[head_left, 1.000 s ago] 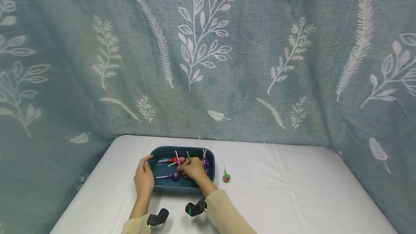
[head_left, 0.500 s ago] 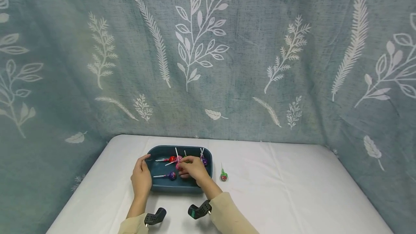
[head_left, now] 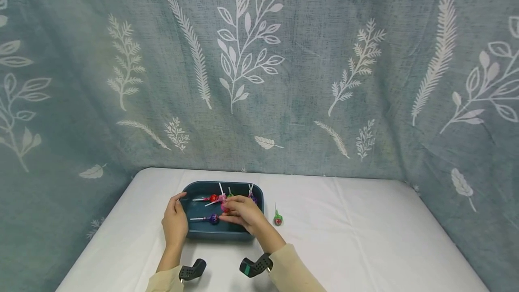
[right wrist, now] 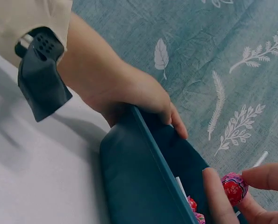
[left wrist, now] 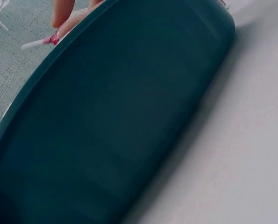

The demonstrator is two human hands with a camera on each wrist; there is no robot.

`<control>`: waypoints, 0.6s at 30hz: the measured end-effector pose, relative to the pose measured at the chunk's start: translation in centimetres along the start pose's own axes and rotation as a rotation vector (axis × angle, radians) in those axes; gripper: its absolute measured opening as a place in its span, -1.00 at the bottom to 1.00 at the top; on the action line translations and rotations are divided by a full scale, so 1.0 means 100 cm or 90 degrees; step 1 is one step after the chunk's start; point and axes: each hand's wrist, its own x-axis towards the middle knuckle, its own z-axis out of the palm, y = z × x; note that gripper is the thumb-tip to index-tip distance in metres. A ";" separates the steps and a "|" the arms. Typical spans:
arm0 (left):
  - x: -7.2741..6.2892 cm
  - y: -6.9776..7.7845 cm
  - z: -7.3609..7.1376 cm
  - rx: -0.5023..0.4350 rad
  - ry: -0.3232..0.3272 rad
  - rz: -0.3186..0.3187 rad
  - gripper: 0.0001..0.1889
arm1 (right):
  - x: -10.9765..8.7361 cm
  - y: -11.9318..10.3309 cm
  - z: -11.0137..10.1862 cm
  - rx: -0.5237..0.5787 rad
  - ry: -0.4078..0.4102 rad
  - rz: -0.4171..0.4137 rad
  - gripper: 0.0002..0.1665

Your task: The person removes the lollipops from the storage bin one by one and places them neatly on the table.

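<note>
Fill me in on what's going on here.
A person's left hand grips the left end of a dark blue tray, while the right hand pinches a pink-and-red lollipop by its round head. Other lollipops, including a purple one, lie inside. A green lollipop lies outside, on the white cloth right of the tray.

Set back and raised, the head camera faces forward and down over the white tablecloth (head_left: 332, 229) to the leaf-patterned curtain (head_left: 296, 93). The left wrist camera sits low, very near the dark blue tray (left wrist: 120, 107). The right wrist camera, also close, faces across to the left hand (right wrist: 141, 91). Both wrist views share the tray and the right hand's fingers (right wrist: 269, 177).
</note>
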 end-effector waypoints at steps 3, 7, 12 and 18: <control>0.000 0.001 0.000 -0.001 -0.005 -0.004 -0.67 | -0.005 0.000 -0.001 0.001 0.004 -0.008 -0.66; -0.002 -0.001 0.000 0.001 -0.005 -0.008 -0.66 | -0.011 0.001 -0.004 -0.020 0.009 -0.016 -0.68; -0.002 0.000 -0.001 0.007 -0.004 -0.002 -0.66 | -0.018 -0.002 -0.004 -0.046 0.011 -0.041 -0.66; -0.001 0.000 0.000 0.008 -0.007 -0.007 -0.66 | -0.029 -0.003 -0.006 -0.080 0.021 -0.068 -0.64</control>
